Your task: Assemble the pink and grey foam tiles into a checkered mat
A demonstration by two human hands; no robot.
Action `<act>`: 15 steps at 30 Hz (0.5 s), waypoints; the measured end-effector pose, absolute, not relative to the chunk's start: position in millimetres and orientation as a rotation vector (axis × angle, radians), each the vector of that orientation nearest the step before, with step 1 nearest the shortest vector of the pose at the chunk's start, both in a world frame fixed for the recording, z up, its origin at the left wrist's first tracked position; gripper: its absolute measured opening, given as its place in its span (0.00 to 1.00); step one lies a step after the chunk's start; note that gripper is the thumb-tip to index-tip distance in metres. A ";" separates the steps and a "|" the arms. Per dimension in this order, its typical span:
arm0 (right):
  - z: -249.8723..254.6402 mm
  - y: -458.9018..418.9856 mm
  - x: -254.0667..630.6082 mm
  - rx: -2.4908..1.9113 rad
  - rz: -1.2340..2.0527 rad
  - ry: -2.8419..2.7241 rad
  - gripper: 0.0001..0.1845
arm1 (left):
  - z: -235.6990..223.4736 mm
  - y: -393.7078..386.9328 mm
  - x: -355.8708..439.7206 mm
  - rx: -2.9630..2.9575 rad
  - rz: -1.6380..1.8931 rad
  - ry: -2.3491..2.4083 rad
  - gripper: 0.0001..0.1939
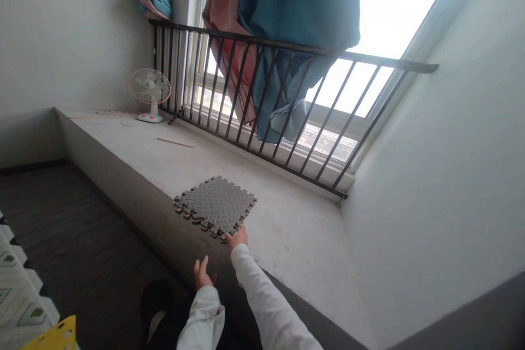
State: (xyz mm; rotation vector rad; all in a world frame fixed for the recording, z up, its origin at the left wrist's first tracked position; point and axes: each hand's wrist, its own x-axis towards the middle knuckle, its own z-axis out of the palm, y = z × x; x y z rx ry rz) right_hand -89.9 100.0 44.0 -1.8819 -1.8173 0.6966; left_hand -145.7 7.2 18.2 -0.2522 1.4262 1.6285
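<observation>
my right hand [238, 237] holding the near corner of a mat [219, 202] just ahead on the pale ledge [299, 235], my left hand [203, 276] loosely spread nearby, fan [155, 109] farther left, railing [377, 59] and curtain [299, 0] beyond, dark floor [82, 240] leftward

A small white fan [150, 86] is standing at the far end of the ledge [295, 229], a thin strip [175, 143] lying near it. A dark railing [389, 61] is crossing the bright window [410, 0]; a blue curtain [299, 0] and a pink one [225, 0] are hanging behind its bars. Nearer me, a yellow piece [57, 334] is showing above the dark floor [94, 240].
</observation>
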 end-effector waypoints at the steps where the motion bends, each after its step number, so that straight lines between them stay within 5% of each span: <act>1: 48.7 98.3 -84.9 -1.901 0.654 -1.858 0.26 | 16.7 7.6 -146.0 -0.256 1.634 1.432 0.35; 5: 73.7 95.7 -74.5 -1.851 0.484 -2.125 0.19 | 12.5 9.6 -145.2 -0.261 1.628 1.444 0.32; 15: 96.8 101.5 -81.0 -1.792 0.285 -2.551 0.17 | 11.8 12.7 -138.3 -0.125 1.552 1.317 0.13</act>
